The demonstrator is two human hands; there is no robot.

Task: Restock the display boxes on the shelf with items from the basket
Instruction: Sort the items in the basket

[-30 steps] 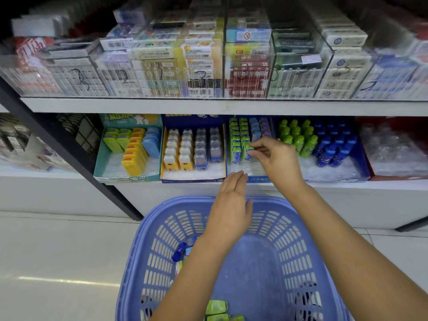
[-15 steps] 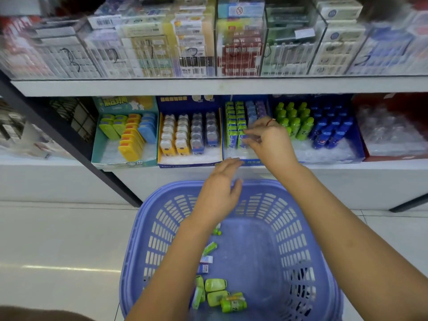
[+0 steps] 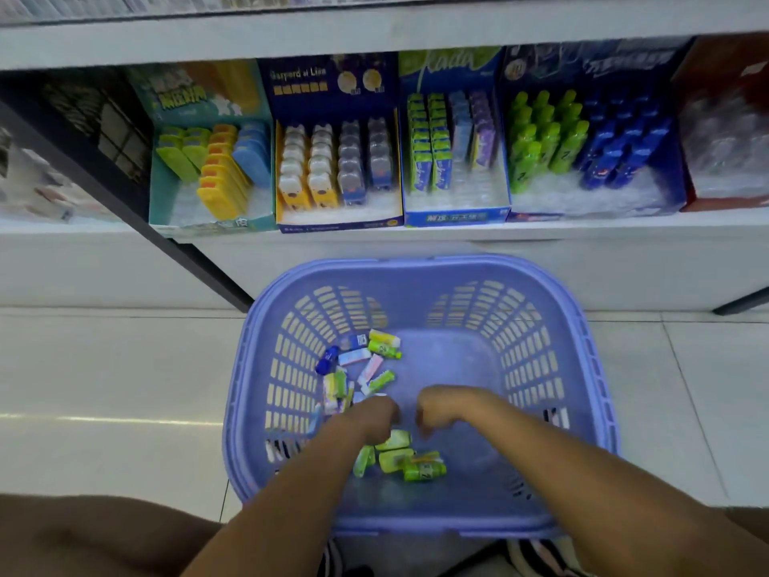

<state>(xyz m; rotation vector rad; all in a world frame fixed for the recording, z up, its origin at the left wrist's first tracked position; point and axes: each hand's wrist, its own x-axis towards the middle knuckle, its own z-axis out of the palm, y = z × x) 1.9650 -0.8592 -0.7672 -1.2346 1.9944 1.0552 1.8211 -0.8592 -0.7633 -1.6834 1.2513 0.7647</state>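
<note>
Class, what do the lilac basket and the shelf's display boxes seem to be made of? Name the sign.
Basket: probably moulded plastic, semi-glossy; one-piece lilac walls with regular slots and a rolled rim. Display boxes: apparently printed cardboard, fairly matte; flat folded panels with thin edges.

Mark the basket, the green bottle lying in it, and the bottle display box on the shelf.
basket (image 3: 428, 264), head view, far rim
green bottle (image 3: 424, 471), head view, labelled body
bottle display box (image 3: 582, 60), head view, blue back panel
</note>
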